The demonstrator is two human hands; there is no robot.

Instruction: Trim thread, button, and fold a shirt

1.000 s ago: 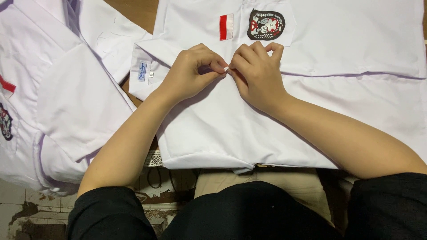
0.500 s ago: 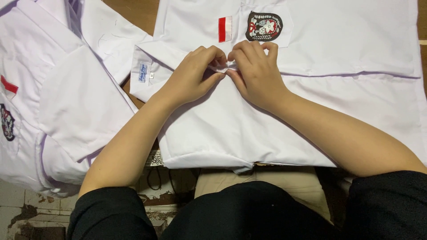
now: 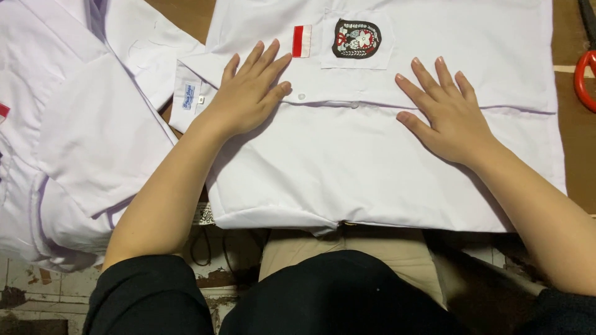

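A white shirt (image 3: 347,167) lies flat on a brown table, buttoned down its front. It carries a small red and white patch (image 3: 302,41) and a dark crest badge (image 3: 356,38) on its chest pocket. My left hand (image 3: 248,93) rests palm down on the shirt near the collar, fingers spread, just left of the patch. My right hand (image 3: 444,108) lies flat on the shirt further right, below the pocket. Neither hand holds anything.
A pile of other white shirts (image 3: 68,124) lies at the left, overhanging the table edge. A red ring-shaped object (image 3: 583,74) shows at the right edge on the brown table (image 3: 574,149). Below the table edge are my lap and a worn floor.
Both hands were pinched together at the shirt's button line. They have let go and moved apart, and lie flat on the shirt.
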